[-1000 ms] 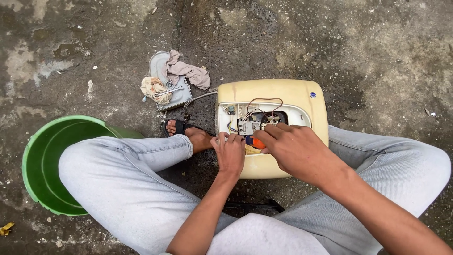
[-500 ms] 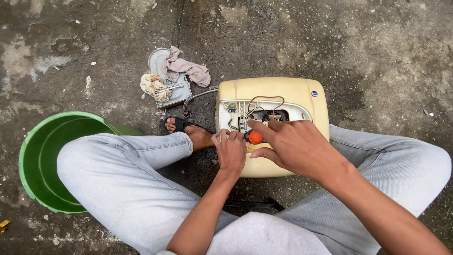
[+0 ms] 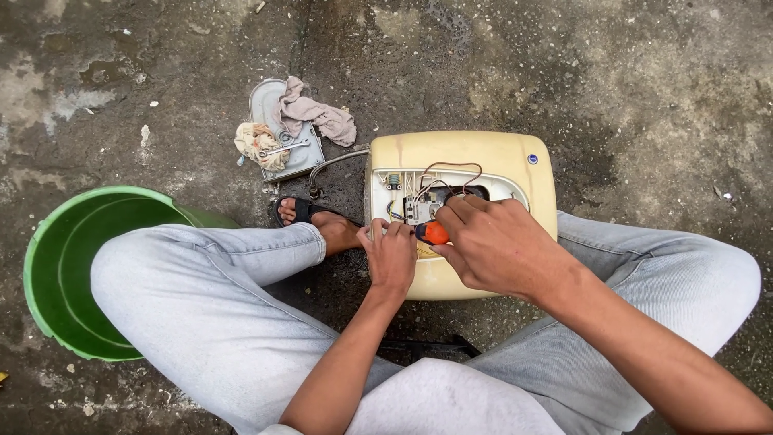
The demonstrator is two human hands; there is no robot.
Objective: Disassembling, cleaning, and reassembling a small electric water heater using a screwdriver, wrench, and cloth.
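Outdoor yard, stained wet concrete ground (image 3: 644, 89), green bucket (image 3: 60, 274)

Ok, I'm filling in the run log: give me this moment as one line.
right hand: holds orange-handled screwdriver | left hand: steadies cream appliance casing | wiring: exposed | green bucket: beside left knee

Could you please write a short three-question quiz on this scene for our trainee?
1. True or false: the right hand grips an orange-handled screwdriver.
2. Which lies on the grey cover plate? A) rags B) a hammer C) a cup
3. What stands on the concrete by the left knee?

Key:
1. True; its tip points into the open wiring bay of the cream-coloured appliance, while the left hand rests on the casing's front edge.
2. A
3. A green bucket.
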